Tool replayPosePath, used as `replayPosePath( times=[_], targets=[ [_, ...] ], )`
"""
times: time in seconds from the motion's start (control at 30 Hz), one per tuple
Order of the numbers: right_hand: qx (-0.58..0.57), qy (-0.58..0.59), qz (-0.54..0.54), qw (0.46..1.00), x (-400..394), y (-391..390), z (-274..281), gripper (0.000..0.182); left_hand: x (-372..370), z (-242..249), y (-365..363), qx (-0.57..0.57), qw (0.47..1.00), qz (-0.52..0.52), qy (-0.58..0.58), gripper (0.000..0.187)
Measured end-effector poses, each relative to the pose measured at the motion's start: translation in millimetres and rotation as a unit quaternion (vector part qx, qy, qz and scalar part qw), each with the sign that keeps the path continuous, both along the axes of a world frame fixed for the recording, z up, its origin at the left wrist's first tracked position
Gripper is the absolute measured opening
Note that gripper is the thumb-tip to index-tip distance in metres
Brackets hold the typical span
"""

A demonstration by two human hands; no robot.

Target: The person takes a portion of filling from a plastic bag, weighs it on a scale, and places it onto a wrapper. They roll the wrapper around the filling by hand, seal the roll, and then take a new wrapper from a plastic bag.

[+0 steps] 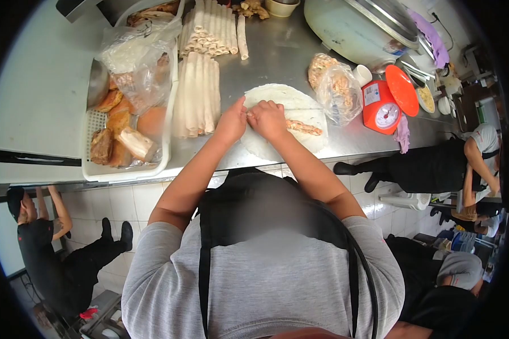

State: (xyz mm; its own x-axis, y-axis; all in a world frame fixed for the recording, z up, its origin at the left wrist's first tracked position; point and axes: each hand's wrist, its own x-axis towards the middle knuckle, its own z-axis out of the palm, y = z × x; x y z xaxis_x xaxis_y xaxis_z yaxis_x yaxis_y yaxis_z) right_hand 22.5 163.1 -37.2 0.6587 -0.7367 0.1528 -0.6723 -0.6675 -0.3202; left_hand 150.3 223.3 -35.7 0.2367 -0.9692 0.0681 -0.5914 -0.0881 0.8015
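My left hand [233,120] is closed at the left edge of a round, thin white wrapper [271,93] lying on the steel counter. Right beside it, my right hand [268,118] curls over the wrapper, fingers bent down, the two hands almost touching. What the fingers grip is hidden. A strip of pinkish chopped filling [303,127] runs over the wrapper to the right of my right hand. Long pale uncooked rolls [198,96] lie side by side left of my left hand, and behind them is a stacked pile of more rolls [212,28].
At left stands a white basket [167,133] with bagged, browned food pieces. To the right are a plastic bag of filling [339,93], a red kitchen scale [380,106] and a large lidded pot [353,31]. Co-workers [430,164] stand at both sides.
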Motion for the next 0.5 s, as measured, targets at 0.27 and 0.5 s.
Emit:
replayPosePath(
  times=[0.27, 0.5],
  targets=[
    [-0.002, -0.055, -0.041, 0.998, -26, 2, -8, 0.032, 3, -5, 6, -0.048, 0.998, -0.033, 0.019, 0.031],
    [-0.031, -0.098, -0.027, 0.994, -37, -1, 7, 0.031, -6, -4, 0, -0.108, 0.986, -0.089, -0.088, 0.027]
  ],
)
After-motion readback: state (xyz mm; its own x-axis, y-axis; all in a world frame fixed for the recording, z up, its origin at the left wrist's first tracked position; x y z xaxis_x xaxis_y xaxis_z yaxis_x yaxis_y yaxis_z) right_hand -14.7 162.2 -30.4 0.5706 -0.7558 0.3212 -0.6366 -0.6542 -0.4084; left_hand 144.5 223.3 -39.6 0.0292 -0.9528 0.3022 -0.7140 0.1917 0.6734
